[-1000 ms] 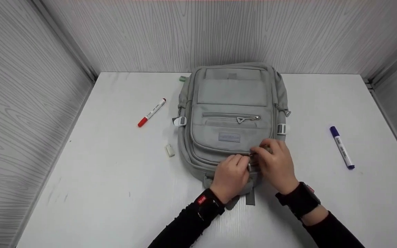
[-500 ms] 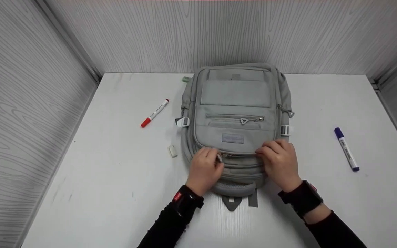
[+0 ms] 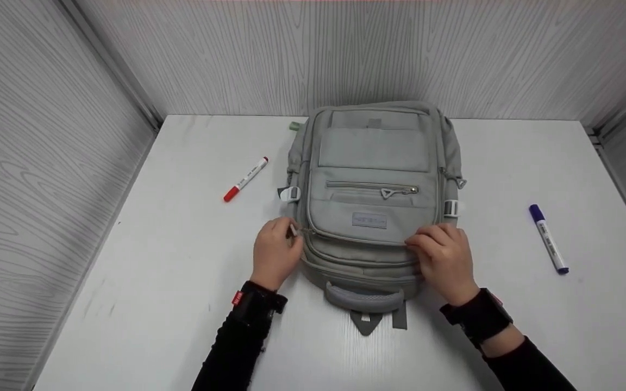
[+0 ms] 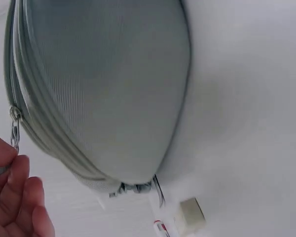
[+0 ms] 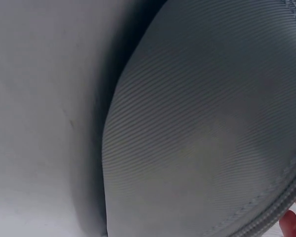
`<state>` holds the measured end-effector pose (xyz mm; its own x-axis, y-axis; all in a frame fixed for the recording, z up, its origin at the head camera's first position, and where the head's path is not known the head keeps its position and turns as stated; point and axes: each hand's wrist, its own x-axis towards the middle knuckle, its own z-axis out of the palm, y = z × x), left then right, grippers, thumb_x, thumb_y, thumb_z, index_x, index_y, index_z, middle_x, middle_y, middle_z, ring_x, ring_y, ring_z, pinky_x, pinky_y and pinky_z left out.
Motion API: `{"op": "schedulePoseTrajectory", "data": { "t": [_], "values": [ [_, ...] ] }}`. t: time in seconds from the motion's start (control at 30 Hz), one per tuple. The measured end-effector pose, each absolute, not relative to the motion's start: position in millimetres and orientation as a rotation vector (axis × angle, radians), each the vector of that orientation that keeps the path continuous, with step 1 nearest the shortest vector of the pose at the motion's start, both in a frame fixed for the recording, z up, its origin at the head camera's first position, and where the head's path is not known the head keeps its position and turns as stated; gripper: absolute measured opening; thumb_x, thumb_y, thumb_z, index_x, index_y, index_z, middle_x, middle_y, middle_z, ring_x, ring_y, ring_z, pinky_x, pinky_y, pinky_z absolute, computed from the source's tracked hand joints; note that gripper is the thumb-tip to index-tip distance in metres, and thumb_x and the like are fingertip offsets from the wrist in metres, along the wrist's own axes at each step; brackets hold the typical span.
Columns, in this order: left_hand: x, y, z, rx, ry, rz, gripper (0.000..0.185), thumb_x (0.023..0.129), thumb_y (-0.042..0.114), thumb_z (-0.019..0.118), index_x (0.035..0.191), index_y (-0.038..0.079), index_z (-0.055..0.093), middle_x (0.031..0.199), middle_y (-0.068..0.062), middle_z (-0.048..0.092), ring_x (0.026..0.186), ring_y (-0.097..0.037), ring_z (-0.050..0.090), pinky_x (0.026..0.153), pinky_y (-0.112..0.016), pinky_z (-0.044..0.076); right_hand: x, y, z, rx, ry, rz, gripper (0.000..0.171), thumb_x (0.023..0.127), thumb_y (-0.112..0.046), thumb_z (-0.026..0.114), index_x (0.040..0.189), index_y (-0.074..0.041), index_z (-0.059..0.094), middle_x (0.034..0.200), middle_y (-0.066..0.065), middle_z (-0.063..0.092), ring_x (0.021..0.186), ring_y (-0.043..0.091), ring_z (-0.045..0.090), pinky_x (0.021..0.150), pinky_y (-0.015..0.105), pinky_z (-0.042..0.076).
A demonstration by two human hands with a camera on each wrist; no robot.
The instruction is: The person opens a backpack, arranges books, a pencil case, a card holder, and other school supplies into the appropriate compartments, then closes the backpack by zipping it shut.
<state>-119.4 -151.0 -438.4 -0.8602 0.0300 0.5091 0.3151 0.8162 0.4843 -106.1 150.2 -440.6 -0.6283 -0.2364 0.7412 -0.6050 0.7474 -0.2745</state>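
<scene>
A grey-green backpack (image 3: 370, 149) lies on its back on the white table, its carry handle (image 3: 364, 298) toward the person. At the bag's left lower corner my left hand (image 3: 276, 251) pinches a zipper pull (image 4: 15, 136) between thumb and fingers; the left wrist view shows its metal slider on the front pocket's zip. My right hand (image 3: 443, 258) pinches the pocket's edge near the lower right corner. In the right wrist view only its fingertips (image 5: 291, 224) show beside the zip. The front pocket's lower seam gapes between the hands.
Left of the bag lies a red-capped marker (image 3: 246, 179). A small whitish eraser block (image 4: 191, 217) sits near it, hidden by the left hand in the head view. A blue-capped marker (image 3: 549, 239) lies to the right. Wood-grain panels (image 3: 367, 54) enclose the table at back and sides.
My left hand has moved from beside the right hand leftward along the pocket's zip to the lower left corner, taking the zipper pull with it. The right hand stays near the lower right.
</scene>
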Motion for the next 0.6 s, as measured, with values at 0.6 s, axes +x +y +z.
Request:
{"op": "schedulePoseTrajectory", "data": {
  "t": [0.6],
  "values": [
    [-203, -157, -413, -0.209, -2.661, -0.502, 0.008, 0.085, 0.011, 0.067, 0.090, 0.005, 0.067, 0.080, -0.011, 0.069, 0.073, -0.032, 0.063, 0.066, -0.044, 0.050, -112, 155, -449, 0.726, -2.163, 0.761, 0.018, 0.075, 0.011, 0.071, 0.079, -0.005, 0.066, 0.081, 0.008, 0.063, 0.080, 0.028, 0.050, 0.077, 0.035, 0.039]
  ]
}}
